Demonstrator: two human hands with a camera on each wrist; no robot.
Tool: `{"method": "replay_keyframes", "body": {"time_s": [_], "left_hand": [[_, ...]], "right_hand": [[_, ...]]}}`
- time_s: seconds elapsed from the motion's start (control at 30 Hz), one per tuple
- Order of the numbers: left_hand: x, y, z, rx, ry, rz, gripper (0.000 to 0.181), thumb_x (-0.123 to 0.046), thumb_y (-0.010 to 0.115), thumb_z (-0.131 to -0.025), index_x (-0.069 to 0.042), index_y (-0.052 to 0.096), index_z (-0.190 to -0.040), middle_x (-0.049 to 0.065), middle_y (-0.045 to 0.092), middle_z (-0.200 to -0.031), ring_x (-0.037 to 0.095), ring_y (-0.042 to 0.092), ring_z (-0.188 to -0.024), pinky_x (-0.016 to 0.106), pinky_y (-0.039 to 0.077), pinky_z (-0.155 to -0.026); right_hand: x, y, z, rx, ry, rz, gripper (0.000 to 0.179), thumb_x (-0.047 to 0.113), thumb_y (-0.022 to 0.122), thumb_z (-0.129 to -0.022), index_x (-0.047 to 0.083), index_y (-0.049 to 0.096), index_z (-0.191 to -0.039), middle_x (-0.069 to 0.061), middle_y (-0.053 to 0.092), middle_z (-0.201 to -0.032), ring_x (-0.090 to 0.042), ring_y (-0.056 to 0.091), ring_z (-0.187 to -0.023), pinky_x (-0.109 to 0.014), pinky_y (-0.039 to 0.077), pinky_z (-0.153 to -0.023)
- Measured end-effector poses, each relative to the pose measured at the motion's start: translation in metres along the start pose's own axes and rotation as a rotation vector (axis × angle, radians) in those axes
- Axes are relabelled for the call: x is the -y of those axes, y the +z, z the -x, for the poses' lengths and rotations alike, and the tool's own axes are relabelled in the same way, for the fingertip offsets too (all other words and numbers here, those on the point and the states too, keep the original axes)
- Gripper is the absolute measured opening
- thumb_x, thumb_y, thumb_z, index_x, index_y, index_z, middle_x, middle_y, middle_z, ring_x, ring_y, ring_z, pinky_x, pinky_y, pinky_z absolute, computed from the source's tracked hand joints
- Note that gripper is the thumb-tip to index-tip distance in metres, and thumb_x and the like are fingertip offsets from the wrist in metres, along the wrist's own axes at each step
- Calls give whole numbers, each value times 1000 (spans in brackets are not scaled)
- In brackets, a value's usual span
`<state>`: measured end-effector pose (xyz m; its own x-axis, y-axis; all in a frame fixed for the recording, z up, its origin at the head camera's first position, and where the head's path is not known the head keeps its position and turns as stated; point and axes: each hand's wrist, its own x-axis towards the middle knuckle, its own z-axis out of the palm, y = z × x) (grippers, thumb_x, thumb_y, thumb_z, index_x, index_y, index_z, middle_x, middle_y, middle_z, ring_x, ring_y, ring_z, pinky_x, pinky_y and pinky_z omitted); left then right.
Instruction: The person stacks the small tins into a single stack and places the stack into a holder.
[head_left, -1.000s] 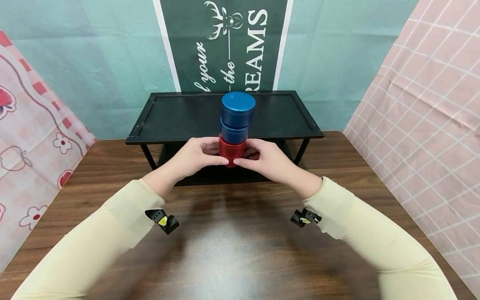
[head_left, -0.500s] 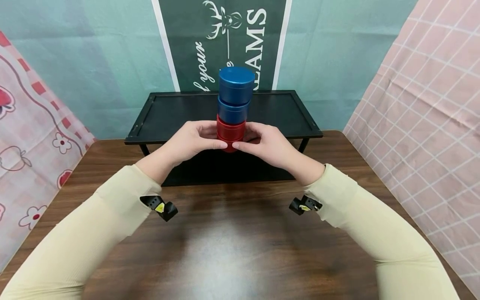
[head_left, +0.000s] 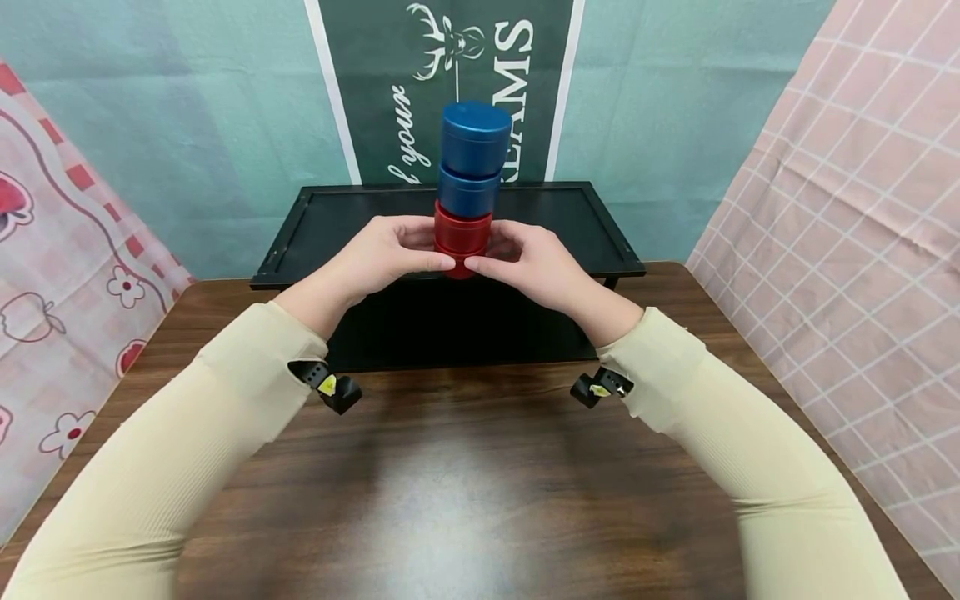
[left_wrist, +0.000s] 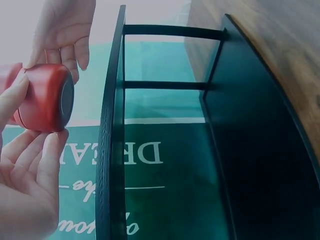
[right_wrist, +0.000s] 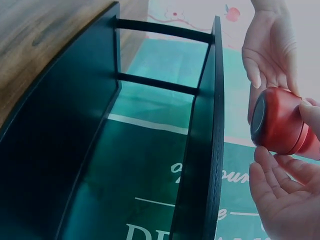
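Observation:
In the head view a tall stack of round metal tins is held upright in the air: blue tins (head_left: 474, 154) above, a red tin (head_left: 461, 233) below. The left hand (head_left: 384, 257) grips the red part from the left, and the right hand (head_left: 542, 265) grips it from the right. Both thumbs press its near side, almost meeting; most fingers are hidden behind it. In the left wrist view, the red tin (left_wrist: 47, 100) shows its dark round base, with nothing touching it underneath. The right wrist view shows the same red tin (right_wrist: 280, 120) between both hands.
Behind the stack stands a black two-level rack (head_left: 315, 242) on the wooden table (head_left: 450, 483). Its lower shelf (left_wrist: 260, 125) shows in the left wrist view. A green banner cloth (head_left: 375, 83) hangs behind; pink cloths (head_left: 847, 208) flank both sides.
Both hands have raised the stack, from in front of the rack's lower opening to about the level of its top board. The grip looks the same.

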<state>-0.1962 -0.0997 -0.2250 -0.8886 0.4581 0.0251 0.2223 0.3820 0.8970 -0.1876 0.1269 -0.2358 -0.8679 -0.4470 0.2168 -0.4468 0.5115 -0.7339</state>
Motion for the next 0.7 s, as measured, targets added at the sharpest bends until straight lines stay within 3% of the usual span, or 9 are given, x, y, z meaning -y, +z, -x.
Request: {"method": "replay_keyframes", "body": {"time_s": [0.3,0.53,0.7], "left_hand": [[2,-5,-14,-6,-13,11,58,-33,71,-82,-17,50,-135,2,58,-127,15,52,-117,44,37,-102],[9,-8,-25,-2,6,38,55,-30,71,-83,-15,52,-133,3,58,-126,16,52,-116,41,39,-101],[17,-8,-31,-3,2,10,57,-32,70,-83,-15,51,-134,2,56,-129,16,48,-119,42,39,-100]], "right_hand": [[-10,-3,-14,-24,-4,-9,50,36,64,-88,9,53,-129,-4,61,-119,-16,59,-101,-35,48,-89],[-18,-2,-23,-36,4,-5,50,37,63,-88,10,53,-129,-4,61,-118,-15,58,-101,-35,47,-89],[-24,2,-29,-39,37,3,50,37,63,-88,11,53,-129,-4,61,-117,-15,58,-101,-35,47,-90]]}}
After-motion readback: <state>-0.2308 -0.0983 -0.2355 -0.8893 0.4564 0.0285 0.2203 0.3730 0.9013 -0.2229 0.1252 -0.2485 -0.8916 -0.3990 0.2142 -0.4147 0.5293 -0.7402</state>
